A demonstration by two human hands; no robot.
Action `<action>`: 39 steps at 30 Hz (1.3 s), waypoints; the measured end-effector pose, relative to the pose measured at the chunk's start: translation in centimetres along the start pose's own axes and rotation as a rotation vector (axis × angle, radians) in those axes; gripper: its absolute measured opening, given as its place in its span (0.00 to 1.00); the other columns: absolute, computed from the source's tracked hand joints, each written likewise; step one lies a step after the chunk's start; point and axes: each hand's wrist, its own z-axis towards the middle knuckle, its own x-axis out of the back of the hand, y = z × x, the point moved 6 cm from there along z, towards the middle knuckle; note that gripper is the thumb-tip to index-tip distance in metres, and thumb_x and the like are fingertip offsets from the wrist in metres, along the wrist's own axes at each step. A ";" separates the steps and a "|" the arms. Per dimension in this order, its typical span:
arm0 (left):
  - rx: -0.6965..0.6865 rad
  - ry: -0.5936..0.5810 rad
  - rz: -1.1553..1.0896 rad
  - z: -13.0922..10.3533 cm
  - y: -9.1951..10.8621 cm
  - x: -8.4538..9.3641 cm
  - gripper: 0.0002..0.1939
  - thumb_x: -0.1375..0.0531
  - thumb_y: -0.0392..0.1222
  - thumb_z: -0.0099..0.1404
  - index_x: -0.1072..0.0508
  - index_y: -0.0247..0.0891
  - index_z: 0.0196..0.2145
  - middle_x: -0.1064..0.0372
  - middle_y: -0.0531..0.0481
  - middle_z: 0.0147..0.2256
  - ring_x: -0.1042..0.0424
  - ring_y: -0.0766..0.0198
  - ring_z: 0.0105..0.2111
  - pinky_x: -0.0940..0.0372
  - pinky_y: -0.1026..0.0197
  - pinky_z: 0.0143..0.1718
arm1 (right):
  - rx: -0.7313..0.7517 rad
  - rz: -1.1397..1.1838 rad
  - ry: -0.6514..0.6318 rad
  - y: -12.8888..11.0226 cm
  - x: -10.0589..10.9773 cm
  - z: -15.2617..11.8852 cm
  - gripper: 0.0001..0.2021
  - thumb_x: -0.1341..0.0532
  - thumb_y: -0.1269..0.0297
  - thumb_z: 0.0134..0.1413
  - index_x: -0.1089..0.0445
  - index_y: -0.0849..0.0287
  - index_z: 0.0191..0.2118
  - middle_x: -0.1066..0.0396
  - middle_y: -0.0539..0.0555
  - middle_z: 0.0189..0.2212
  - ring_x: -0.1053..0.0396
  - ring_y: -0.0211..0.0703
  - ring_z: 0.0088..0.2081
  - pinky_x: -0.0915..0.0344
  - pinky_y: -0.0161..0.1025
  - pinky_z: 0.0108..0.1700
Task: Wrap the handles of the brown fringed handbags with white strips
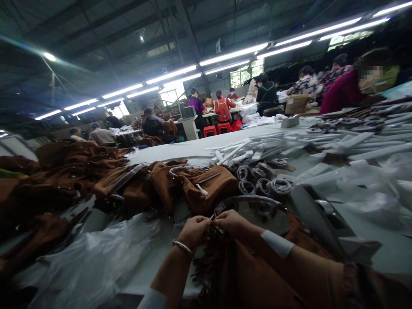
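My left hand and my right hand meet fingertip to fingertip, both closed in a pinch. Between them shows a small metal fitting at the end of a plastic-wrapped bag handle. The handle arches to the right, above a brown handbag in front of me. Dark brown fringe hangs just below my fingers. The exact spot each hand grips is partly hidden by the fingers. Just beyond my hands lies another brown handbag with a wrapped handle.
More brown bags are heaped at the left. Clear plastic covers the table's near left. Coiled wrapped straps, white strips and a grey tape dispenser lie right. A co-worker in a magenta top bends over the table.
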 end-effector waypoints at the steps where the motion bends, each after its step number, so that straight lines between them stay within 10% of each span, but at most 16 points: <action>1: -0.003 -0.002 -0.002 -0.2 0.1 -0.1 0.19 0.30 0.51 0.48 0.26 0.33 0.29 0.38 0.57 0.19 0.39 0.71 0.18 0.44 0.69 0.17 | -0.032 0.017 0.016 0.0 -0.1 0.1 0.07 0.40 0.73 0.44 0.28 0.64 0.20 0.38 0.47 0.12 0.43 0.32 0.13 0.48 0.31 0.15; 25: -0.041 0.140 -0.295 -1.2 -1.6 -0.5 0.10 0.33 0.42 0.56 0.28 0.33 0.29 0.41 0.59 0.18 0.43 0.75 0.16 0.48 0.73 0.15 | -0.090 0.214 0.027 0.9 -0.6 -0.4 0.03 0.38 0.72 0.40 0.28 0.64 0.21 0.37 0.47 0.14 0.42 0.33 0.15 0.47 0.31 0.17; 30: 0.104 -0.118 -0.769 -1.6 -1.1 -1.2 0.10 0.40 0.42 0.66 0.33 0.34 0.29 0.37 0.55 0.24 0.44 0.78 0.15 0.54 0.76 0.13 | -0.067 0.225 0.020 0.4 0.1 -0.7 0.05 0.38 0.71 0.43 0.32 0.64 0.20 0.39 0.47 0.13 0.45 0.31 0.14 0.52 0.30 0.16; 39: 0.156 -0.465 -0.660 -4.2 -0.4 -2.9 0.18 0.38 0.54 0.64 0.26 0.37 0.43 0.27 0.44 0.44 0.22 0.60 0.35 0.41 0.71 0.19 | 0.046 0.435 0.048 -0.9 -0.3 -1.6 0.14 0.35 0.55 0.50 0.33 0.62 0.28 0.33 0.50 0.21 0.35 0.37 0.22 0.39 0.33 0.24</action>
